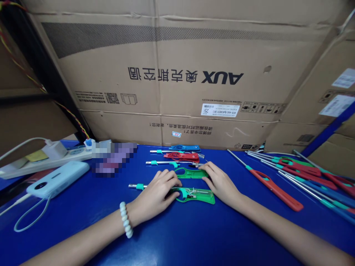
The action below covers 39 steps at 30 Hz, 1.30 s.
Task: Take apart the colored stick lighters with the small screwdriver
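Note:
Several long-nosed lighters lie in a row on the blue table. My left hand point(158, 193), with a pale bead bracelet at the wrist, rests on the near green lighter point(194, 194), fingers curled over its handle end. My right hand point(219, 181) lies between the two green lighters, fingertips touching the upper green lighter point(191, 173). Behind them lie a red lighter point(181, 156) and a blue lighter point(184, 148), both untouched.
A heap of red, green and blue lighters point(299, 177) lies at the right. A white power strip point(41, 157) and a pale blue power bank point(57, 178) with a cable sit at the left. A large cardboard box point(177, 74) stands along the table's back.

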### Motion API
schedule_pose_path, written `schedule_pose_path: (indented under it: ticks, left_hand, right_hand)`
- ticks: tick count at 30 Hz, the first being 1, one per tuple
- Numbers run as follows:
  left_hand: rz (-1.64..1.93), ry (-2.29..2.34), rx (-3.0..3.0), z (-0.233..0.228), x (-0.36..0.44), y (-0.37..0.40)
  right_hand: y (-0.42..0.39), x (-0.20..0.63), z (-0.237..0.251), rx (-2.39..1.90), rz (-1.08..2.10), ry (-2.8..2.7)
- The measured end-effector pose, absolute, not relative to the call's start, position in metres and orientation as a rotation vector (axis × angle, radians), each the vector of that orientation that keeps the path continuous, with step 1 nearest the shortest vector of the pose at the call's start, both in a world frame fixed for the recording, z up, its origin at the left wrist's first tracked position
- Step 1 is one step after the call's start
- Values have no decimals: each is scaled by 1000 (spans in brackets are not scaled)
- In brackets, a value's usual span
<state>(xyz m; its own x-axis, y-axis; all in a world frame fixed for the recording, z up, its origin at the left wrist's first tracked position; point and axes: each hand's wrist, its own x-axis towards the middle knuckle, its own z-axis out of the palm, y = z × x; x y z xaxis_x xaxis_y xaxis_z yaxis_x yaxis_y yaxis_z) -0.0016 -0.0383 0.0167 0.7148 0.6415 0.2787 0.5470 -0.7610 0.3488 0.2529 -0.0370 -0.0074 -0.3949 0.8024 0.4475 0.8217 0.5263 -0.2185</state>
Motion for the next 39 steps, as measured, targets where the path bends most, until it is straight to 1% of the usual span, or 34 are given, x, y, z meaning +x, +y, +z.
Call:
schedule_pose_path:
  ticks: [8,18,26,31,39]
  left_hand:
    - [482,840,2880,22,0,-42]
    - [386,856,3004,20,3,-44]
    - [438,817,2995,23,3,-44]
    - [590,792,2954,26,0,-43]
    - [716,973,2893,22,-5,-38]
  right_hand:
    - [-37,252,-7,-1324,-61,-2273]
    - [-38,251,-6,-1313,-57,-2269]
    - [-38,252,-6,-1268,-82,-2262]
    - [-39,252,-7,-1258,-56,-2244]
    - [-39,252,-6,-1270,-39,-2241]
